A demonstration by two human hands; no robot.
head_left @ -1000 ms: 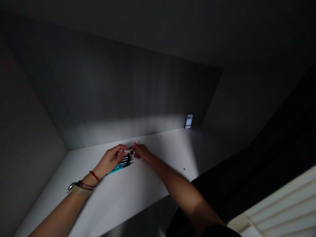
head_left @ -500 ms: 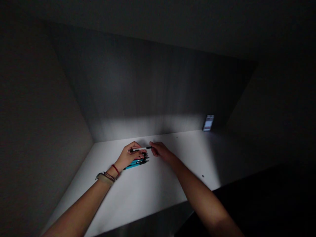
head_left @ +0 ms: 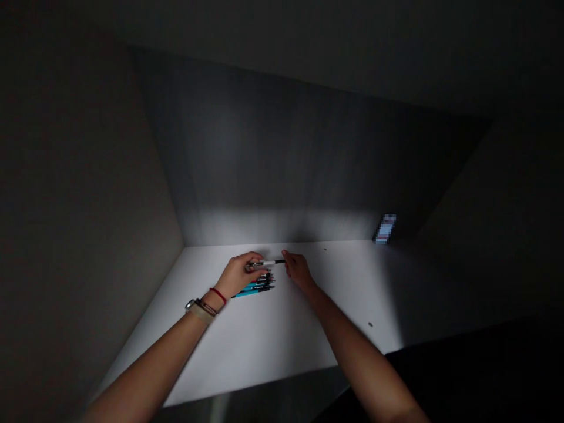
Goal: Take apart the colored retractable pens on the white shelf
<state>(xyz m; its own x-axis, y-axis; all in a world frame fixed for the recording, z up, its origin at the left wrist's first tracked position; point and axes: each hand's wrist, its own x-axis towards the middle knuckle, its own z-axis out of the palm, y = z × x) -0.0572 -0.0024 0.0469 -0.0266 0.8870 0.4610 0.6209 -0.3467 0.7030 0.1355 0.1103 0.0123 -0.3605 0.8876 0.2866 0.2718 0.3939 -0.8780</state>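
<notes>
On a white shelf [head_left: 264, 346] inside a dark cupboard lie several pens [head_left: 258, 285] side by side, some with turquoise barrels. My left hand [head_left: 240, 274] rests over their left ends and pinches a white and black pen [head_left: 269, 262] that sticks out to the right, just above the row. My right hand [head_left: 298, 269] is at that pen's black tip, fingers curled close to it; whether they touch the pen I cannot tell. A red string and a watch are on my left wrist.
A small red and white label [head_left: 386, 228] stands against the back wall at the far right of the shelf. Dark side walls close the shelf in on the left and right. Two small holes mark the shelf board on the right.
The view has swung left, so hands and pens sit further right in the picture. The white and black pen has come up out of the row, held by my left hand.
</notes>
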